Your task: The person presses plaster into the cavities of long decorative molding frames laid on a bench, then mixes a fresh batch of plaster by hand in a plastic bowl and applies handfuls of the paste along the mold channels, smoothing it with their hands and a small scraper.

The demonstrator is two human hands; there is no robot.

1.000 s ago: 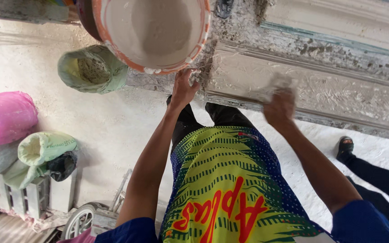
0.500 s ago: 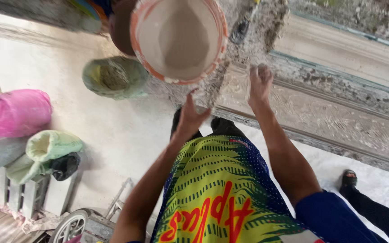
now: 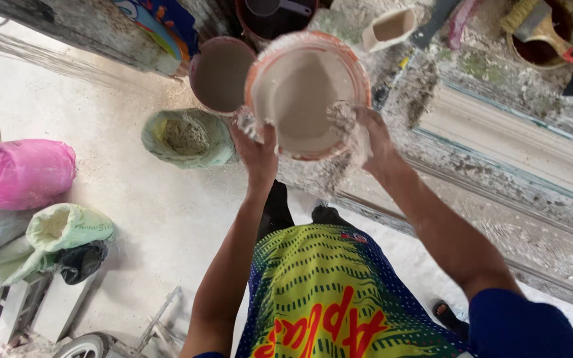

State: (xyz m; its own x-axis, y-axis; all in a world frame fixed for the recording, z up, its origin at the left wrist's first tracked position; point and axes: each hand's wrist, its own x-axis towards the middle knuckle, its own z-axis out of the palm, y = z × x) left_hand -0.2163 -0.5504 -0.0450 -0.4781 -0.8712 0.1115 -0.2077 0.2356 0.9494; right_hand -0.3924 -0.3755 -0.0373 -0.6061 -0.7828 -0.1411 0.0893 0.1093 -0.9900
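Note:
An orange-rimmed bucket (image 3: 306, 93) filled with pale wet plaster stands at the edge of a plaster-crusted workbench (image 3: 472, 73). My left hand (image 3: 256, 149) grips its near left rim. My right hand (image 3: 366, 132) is at the right rim, fingers spread and coated in white plaster, with a wispy clump of fibre around them. Whether the right hand grips the rim or only touches it is hard to tell.
A second bucket (image 3: 220, 73) stands just left of the first. On the floor are an open green sack of powder (image 3: 184, 136), a pink sack (image 3: 24, 172) and another green sack (image 3: 67, 229). A long white moulding (image 3: 518, 149) lies on the bench. A cup (image 3: 392, 26) and brushes sit behind.
Both hands have risen from below the bench edge to the orange-rimmed bucket's rim. The view has shifted, bringing the bucket closer to the centre.

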